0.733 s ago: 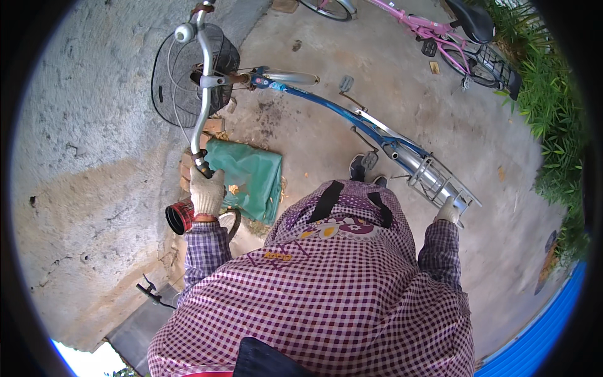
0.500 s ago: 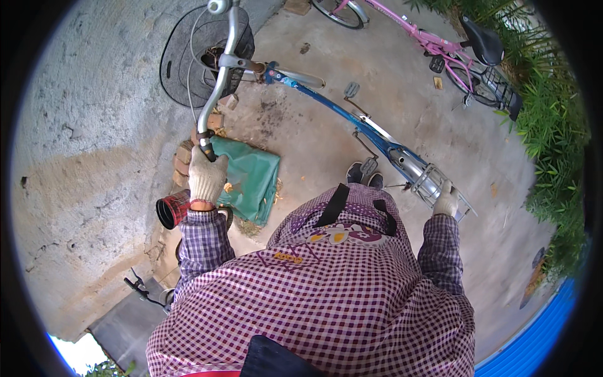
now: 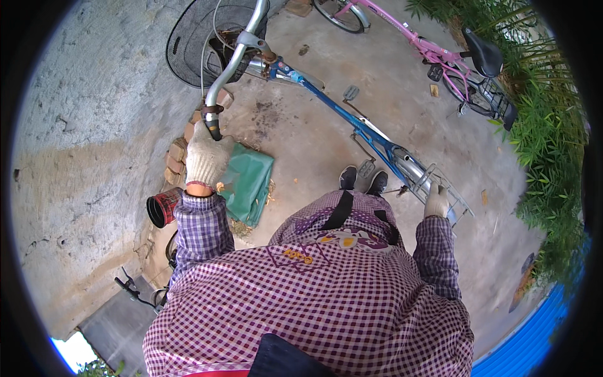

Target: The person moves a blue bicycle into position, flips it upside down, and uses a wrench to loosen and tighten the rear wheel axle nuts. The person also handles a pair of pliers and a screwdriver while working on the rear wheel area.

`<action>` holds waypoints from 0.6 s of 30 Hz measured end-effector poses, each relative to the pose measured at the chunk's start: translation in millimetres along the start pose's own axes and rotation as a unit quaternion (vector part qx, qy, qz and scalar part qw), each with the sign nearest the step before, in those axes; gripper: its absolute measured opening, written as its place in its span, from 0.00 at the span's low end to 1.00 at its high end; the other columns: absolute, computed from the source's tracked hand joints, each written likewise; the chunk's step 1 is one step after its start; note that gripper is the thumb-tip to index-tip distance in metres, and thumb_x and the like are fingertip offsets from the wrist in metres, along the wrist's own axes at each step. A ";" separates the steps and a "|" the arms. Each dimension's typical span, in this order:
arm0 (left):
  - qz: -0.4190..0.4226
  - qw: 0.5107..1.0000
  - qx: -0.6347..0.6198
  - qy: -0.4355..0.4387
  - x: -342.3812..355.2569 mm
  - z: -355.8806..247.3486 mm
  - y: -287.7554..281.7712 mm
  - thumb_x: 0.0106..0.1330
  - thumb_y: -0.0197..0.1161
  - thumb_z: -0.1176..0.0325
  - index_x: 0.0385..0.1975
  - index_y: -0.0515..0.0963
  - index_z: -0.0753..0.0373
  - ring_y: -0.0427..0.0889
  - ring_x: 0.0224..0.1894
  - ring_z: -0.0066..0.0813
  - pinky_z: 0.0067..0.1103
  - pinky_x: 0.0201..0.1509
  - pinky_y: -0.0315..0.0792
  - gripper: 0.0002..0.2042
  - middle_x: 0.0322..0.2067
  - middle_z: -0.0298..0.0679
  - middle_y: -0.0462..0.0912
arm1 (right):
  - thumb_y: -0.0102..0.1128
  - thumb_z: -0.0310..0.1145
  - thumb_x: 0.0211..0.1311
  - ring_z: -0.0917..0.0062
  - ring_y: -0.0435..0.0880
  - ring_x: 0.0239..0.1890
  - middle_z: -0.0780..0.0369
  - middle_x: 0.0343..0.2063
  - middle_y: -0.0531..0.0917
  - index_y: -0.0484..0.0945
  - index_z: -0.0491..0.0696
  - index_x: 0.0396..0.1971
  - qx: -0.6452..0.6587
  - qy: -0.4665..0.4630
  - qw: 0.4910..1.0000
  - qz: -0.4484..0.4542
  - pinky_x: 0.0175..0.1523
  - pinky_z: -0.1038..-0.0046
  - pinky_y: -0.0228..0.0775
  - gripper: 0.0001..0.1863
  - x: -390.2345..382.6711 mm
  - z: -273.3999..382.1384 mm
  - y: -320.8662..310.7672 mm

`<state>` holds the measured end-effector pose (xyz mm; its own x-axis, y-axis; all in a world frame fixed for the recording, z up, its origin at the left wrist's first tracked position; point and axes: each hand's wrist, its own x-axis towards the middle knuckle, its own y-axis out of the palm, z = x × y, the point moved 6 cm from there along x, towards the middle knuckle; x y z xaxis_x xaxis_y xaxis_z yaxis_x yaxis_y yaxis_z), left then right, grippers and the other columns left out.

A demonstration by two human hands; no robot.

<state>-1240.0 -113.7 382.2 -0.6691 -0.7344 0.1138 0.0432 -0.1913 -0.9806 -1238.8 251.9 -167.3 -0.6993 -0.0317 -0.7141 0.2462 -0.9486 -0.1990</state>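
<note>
L hand, in a white knit work glove, is closed round the grip end of the silver handlebar of a blue bicycle, left of centre in the frame; fingers wrapped, fist shut on the bar. R hand, same kind of glove, sits right of centre w/ fingers curled over the silver rear rack of that bike; looks closed on the rack rail, though the grip itself is small and partly hidden by the cuff. The bike runs diagonally from top centre down to mid right: black wire front basket at the top left of centre, blue frame tube through the middle, pedal sticking up near upper centre, chrome mudguard by the rack. Person's dark shoes stand just beside the frame, centre of picture; checked purple-and-white shirt fills the lower half. Under the L hand, on the concrete ground, lies a folded green sheet, w/ a row of bricks just left of it along the rough grey wall. A red tin can lies on its side near the L sleeve, at left mid-frame. A pink bicycle w/ black saddle stands top right, well apart from the blue one, next to green plants along the right edge.
</note>
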 end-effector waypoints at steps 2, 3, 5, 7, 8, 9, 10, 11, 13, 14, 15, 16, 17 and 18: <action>-0.001 1.000 0.007 0.014 7.9 6.1 -3.6 0.60 0.69 0.62 0.46 0.73 0.67 0.86 0.37 0.55 0.41 0.43 0.78 0.20 0.34 0.55 0.84 | 0.53 0.55 0.71 0.50 0.83 0.58 0.42 0.53 0.85 0.81 0.39 0.58 -0.029 0.052 0.998 -0.012 0.64 0.56 0.71 0.33 -9.2 -11.7 -3.6; -0.009 1.000 0.016 0.021 9.2 6.5 -4.6 0.60 0.69 0.62 0.46 0.73 0.67 0.86 0.37 0.55 0.41 0.43 0.78 0.20 0.33 0.55 0.84 | 0.53 0.55 0.72 0.50 0.83 0.59 0.42 0.54 0.85 0.80 0.39 0.58 -0.039 0.070 0.997 -0.018 0.65 0.56 0.71 0.33 -8.3 -19.7 -3.2; -0.014 0.999 0.043 -0.025 2.2 6.5 4.9 0.59 0.70 0.62 0.43 0.74 0.68 0.86 0.37 0.56 0.42 0.43 0.78 0.19 0.32 0.54 0.84 | 0.52 0.57 0.73 0.49 0.80 0.63 0.42 0.58 0.82 0.78 0.40 0.62 -0.051 0.087 0.994 -0.029 0.67 0.55 0.69 0.35 10.2 -42.9 1.1; -0.054 0.994 0.068 -0.073 -16.0 -3.6 16.5 0.63 0.69 0.63 0.51 0.78 0.64 0.81 0.23 0.28 0.31 0.28 0.75 0.19 0.23 0.40 0.82 | 0.50 0.59 0.74 0.47 0.77 0.66 0.40 0.61 0.79 0.76 0.43 0.65 -0.067 0.036 0.997 0.025 0.70 0.54 0.67 0.36 62.4 -70.3 22.1; -0.063 0.995 0.058 -0.053 -28.5 -18.6 32.6 0.65 0.68 0.64 0.53 0.78 0.63 0.79 0.21 0.24 0.28 0.25 0.73 0.19 0.23 0.37 0.82 | 0.51 0.59 0.73 0.46 0.77 0.65 0.40 0.61 0.79 0.77 0.44 0.65 -0.087 0.063 0.994 0.031 0.70 0.55 0.66 0.35 95.5 -97.8 24.4; -0.068 0.997 0.009 -0.043 -43.4 -34.5 56.3 0.64 0.69 0.68 0.56 0.78 0.61 0.80 0.21 0.28 0.31 0.27 0.74 0.19 0.23 0.38 0.82 | 0.48 0.59 0.73 0.44 0.77 0.64 0.38 0.59 0.79 0.80 0.42 0.59 -0.047 0.005 0.999 0.019 0.68 0.53 0.68 0.34 124.6 -124.1 16.0; -0.027 0.997 -0.015 -0.067 -57.3 -48.7 87.7 0.65 0.68 0.68 0.56 0.78 0.61 0.80 0.22 0.26 0.29 0.27 0.74 0.19 0.25 0.36 0.82 | 0.48 0.58 0.73 0.43 0.78 0.62 0.38 0.57 0.80 0.82 0.42 0.57 -0.038 0.045 0.998 0.000 0.66 0.52 0.69 0.34 155.4 -163.3 0.8; -0.022 0.999 -0.008 -0.024 -66.3 -73.3 120.4 0.65 0.67 0.69 0.54 0.77 0.62 0.78 0.22 0.25 0.27 0.27 0.73 0.18 0.26 0.36 0.81 | 0.48 0.58 0.72 0.43 0.79 0.61 0.38 0.57 0.80 0.83 0.42 0.55 -0.050 0.083 0.995 -0.009 0.65 0.51 0.70 0.34 182.6 -204.0 -20.6; -0.027 1.000 0.015 -0.004 -84.6 -112.4 171.8 0.65 0.66 0.70 0.49 0.74 0.63 0.77 0.21 0.23 0.24 0.25 0.72 0.14 0.23 0.35 0.78 | 0.49 0.56 0.72 0.45 0.79 0.62 0.38 0.57 0.81 0.80 0.41 0.57 -0.073 0.075 0.994 -0.005 0.66 0.53 0.70 0.33 218.4 -259.9 -57.0; -0.014 1.000 -0.010 -0.018 -92.4 -125.7 188.2 0.64 0.66 0.70 0.47 0.74 0.63 0.77 0.20 0.23 0.24 0.24 0.72 0.13 0.22 0.35 0.77 | 0.50 0.55 0.72 0.46 0.79 0.63 0.39 0.56 0.82 0.80 0.40 0.58 -0.098 0.064 0.993 0.001 0.67 0.55 0.70 0.32 227.7 -273.9 -70.9; -0.018 1.000 -0.003 -0.013 -98.6 -138.6 196.1 0.64 0.66 0.70 0.47 0.73 0.62 0.76 0.20 0.22 0.24 0.24 0.71 0.13 0.22 0.35 0.77 | 0.51 0.55 0.72 0.47 0.79 0.63 0.39 0.57 0.81 0.79 0.39 0.59 -0.076 0.087 0.993 0.000 0.68 0.55 0.69 0.33 232.2 -281.8 -82.6; -0.006 1.000 -0.011 -0.012 -102.4 -148.1 201.4 0.64 0.65 0.70 0.46 0.73 0.62 0.76 0.19 0.22 0.23 0.23 0.71 0.13 0.22 0.34 0.77 | 0.51 0.56 0.72 0.48 0.78 0.64 0.40 0.58 0.81 0.78 0.38 0.59 -0.053 0.110 0.992 0.000 0.70 0.56 0.68 0.34 232.1 -281.0 -90.9; -0.008 1.000 -0.025 -0.015 -105.1 -154.1 200.4 0.64 0.65 0.71 0.46 0.73 0.62 0.76 0.19 0.22 0.23 0.23 0.71 0.13 0.22 0.34 0.76 | 0.52 0.57 0.72 0.50 0.78 0.65 0.40 0.59 0.81 0.78 0.37 0.60 -0.027 0.122 0.992 0.001 0.71 0.57 0.67 0.36 229.1 -270.4 -95.5; 0.008 1.000 -0.017 -0.009 -106.1 -159.4 199.0 0.64 0.64 0.71 0.46 0.73 0.62 0.75 0.19 0.22 0.23 0.22 0.70 0.13 0.22 0.34 0.76 | 0.52 0.56 0.72 0.51 0.77 0.66 0.41 0.61 0.79 0.77 0.38 0.61 -0.016 0.139 0.990 0.005 0.72 0.58 0.66 0.35 224.0 -254.2 -97.5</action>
<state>-1278.6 29.9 149.5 -0.6555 -0.7484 0.1010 0.0276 -0.1573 -0.9872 -1248.9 417.4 -478.4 -0.4860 0.0519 -0.8724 0.2760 -0.9380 -0.2095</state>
